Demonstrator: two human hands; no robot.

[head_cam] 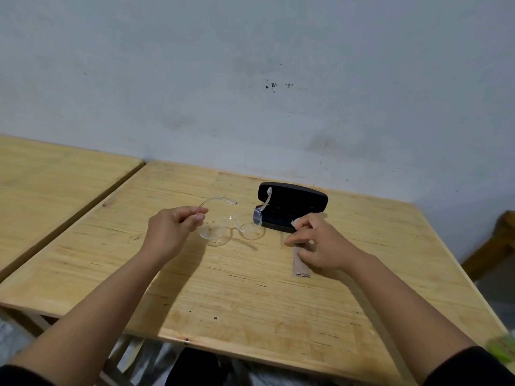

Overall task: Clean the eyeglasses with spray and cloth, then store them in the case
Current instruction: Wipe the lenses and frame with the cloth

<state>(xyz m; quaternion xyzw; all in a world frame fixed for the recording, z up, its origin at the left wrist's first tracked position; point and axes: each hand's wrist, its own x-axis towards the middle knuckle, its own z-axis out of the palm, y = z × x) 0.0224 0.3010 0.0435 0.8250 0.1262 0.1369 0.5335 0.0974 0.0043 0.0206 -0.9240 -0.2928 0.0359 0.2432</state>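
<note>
Clear-framed eyeglasses hang above the wooden table, their lenses speckled with brown dirt. My left hand pinches one temple arm near its hinge and holds the glasses up with both arms unfolded. My right hand grips a pale beige cloth, which hangs down to the tabletop. A black glasses case lies behind the glasses, and I cannot tell whether it is open. No spray bottle is clearly visible.
A second wooden table stands to the left across a narrow gap. A grey wall rises right behind both tables. A dark wooden piece of furniture sits at the right, and a blurred green object shows at the lower right edge.
</note>
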